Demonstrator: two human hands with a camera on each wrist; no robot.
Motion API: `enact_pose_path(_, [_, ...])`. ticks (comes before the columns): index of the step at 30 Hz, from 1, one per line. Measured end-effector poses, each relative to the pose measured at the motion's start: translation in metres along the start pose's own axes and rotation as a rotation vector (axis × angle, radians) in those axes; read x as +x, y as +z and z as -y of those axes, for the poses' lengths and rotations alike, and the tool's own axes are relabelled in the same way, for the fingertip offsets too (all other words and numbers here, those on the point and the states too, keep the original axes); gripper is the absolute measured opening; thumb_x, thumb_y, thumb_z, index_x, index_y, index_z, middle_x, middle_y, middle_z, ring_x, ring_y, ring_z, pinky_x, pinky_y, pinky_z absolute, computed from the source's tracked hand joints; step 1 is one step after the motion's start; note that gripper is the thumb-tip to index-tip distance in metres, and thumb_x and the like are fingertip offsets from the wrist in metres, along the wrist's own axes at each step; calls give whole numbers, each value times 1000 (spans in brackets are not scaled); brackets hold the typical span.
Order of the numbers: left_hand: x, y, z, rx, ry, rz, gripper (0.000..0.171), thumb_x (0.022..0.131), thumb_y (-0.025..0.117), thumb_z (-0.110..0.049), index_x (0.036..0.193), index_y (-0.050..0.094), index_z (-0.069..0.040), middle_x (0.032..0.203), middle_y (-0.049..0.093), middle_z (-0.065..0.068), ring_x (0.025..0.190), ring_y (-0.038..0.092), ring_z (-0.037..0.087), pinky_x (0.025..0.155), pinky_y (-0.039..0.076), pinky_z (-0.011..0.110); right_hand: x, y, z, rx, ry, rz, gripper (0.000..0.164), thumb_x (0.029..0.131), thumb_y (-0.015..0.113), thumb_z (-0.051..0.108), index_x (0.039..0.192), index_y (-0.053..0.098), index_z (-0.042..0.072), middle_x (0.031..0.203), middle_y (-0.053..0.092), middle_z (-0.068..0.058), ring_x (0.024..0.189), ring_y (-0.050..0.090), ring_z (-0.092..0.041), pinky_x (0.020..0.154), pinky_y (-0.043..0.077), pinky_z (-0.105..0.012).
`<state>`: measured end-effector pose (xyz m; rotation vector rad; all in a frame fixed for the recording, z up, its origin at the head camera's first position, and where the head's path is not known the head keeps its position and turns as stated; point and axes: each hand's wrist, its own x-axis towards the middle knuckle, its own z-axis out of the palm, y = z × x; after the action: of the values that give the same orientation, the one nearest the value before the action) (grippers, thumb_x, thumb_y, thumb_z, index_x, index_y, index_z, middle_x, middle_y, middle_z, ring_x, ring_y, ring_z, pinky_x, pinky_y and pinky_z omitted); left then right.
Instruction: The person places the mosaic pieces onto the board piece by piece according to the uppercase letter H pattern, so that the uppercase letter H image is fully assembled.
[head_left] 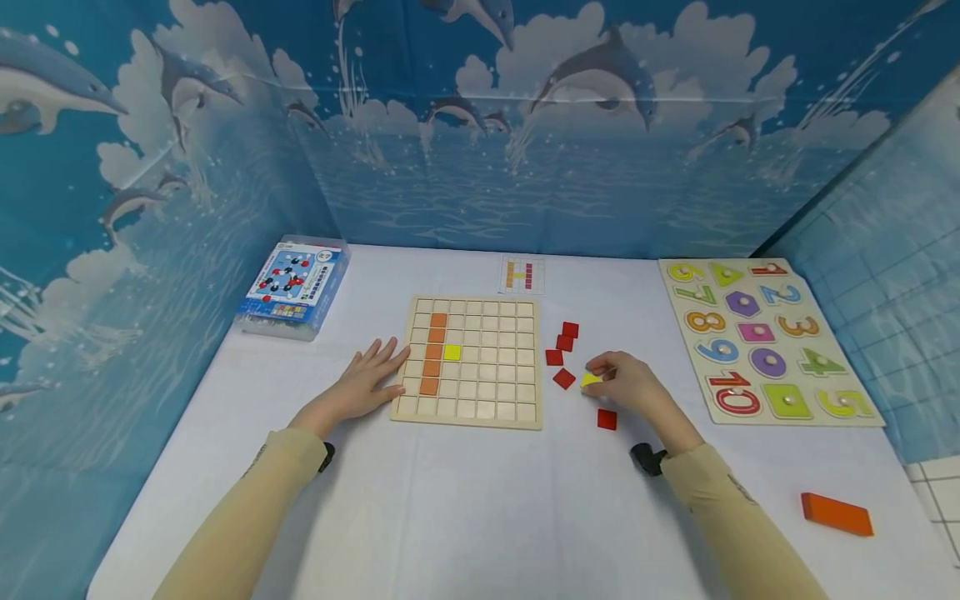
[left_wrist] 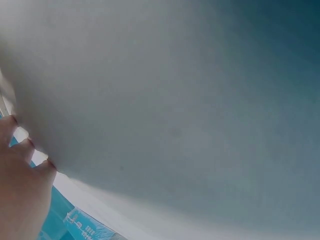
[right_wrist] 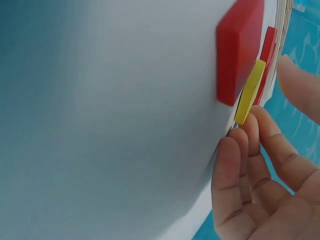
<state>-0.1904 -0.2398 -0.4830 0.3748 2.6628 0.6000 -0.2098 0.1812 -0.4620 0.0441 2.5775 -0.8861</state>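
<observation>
A wooden grid board [head_left: 465, 408] lies on the white table, with a column of several orange tiles [head_left: 432, 352] and one yellow tile [head_left: 452, 352] beside that column. My left hand [head_left: 362, 385] lies flat with fingers spread, its fingertips at the board's left edge. Right of the board, my right hand [head_left: 628, 382] reaches down to a loose yellow tile [right_wrist: 251, 92]. In the right wrist view its fingertips [right_wrist: 257, 112] touch or nearly touch that tile, while the thumb [right_wrist: 300, 87] stands apart. Several red tiles [head_left: 564, 379] lie around it, one [right_wrist: 240, 52] close to the right wrist camera.
A small pattern card [head_left: 522, 275] lies behind the board. At the back left is a boxed set [head_left: 292, 287]. A number puzzle board [head_left: 765, 346] lies on the right, with an orange block [head_left: 837, 514] nearer the front. Dolphin-print curtains [head_left: 450, 183] enclose the table.
</observation>
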Motion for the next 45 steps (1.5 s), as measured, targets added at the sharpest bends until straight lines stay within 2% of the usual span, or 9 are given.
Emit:
enact_pose_path(6, [0, -1, -1, -1, -2, 0, 72, 99, 59, -34, 158, 21, -17, 166, 7, 15, 153, -3, 40, 121, -2, 61, 2, 1, 2, -39, 8, 7, 38, 85, 76, 16, 117, 62, 1, 109, 59, -17, 99, 52, -29, 84, 53, -38])
enact_pose_path(13, [0, 0, -2, -4, 3, -5, 72, 99, 58, -34, 158, 22, -16, 166, 8, 16, 152, -2, 41, 121, -1, 62, 2, 4, 3, -64, 33, -9, 30, 85, 75, 15, 106, 61, 0, 95, 57, -13, 87, 52, -25, 71, 48, -30])
enact_pose_path(19, [0, 0, -2, -5, 8, -6, 72, 99, 58, -34, 158, 22, -16, 166, 8, 15, 153, -2, 40, 121, -1, 62, 0, 5, 4, -73, 55, -12, 28, 84, 76, 15, 101, 58, 0, 91, 56, -12, 82, 53, -24, 66, 46, -28])
enact_pose_path(27, [-2, 0, -2, -9, -1, 6, 71, 99, 57, -34, 158, 21, -17, 166, 7, 15, 153, -3, 40, 122, -2, 60, -5, 0, 0, -38, 84, -16, 31, 84, 76, 15, 101, 55, 0, 92, 55, -14, 83, 52, -25, 66, 45, -29])
enact_pose_path(35, [-2, 0, -1, -8, 6, -3, 71, 99, 58, -34, 158, 22, -16, 166, 8, 16, 152, -2, 41, 121, -2, 62, -1, -5, 2, 54, 91, -7, 28, 89, 71, 16, 111, 61, 3, 96, 60, -12, 86, 56, -22, 70, 48, -26])
enact_pose_path(39, [-2, 1, 0, -13, 10, -5, 71, 99, 58, -34, 158, 22, -16, 166, 8, 16, 152, -2, 41, 121, -2, 62, 2, -4, 12, 108, 84, -28, 29, 89, 71, 18, 113, 60, 4, 98, 63, -12, 86, 58, -22, 72, 51, -25])
enact_pose_path(45, [-2, 0, 0, -10, 5, -5, 72, 98, 59, -34, 158, 22, -17, 166, 8, 15, 153, -3, 40, 121, -2, 61, 10, 2, 36, 182, 0, -40, 27, 88, 74, 19, 108, 62, 3, 95, 67, -11, 82, 62, -20, 71, 52, -24])
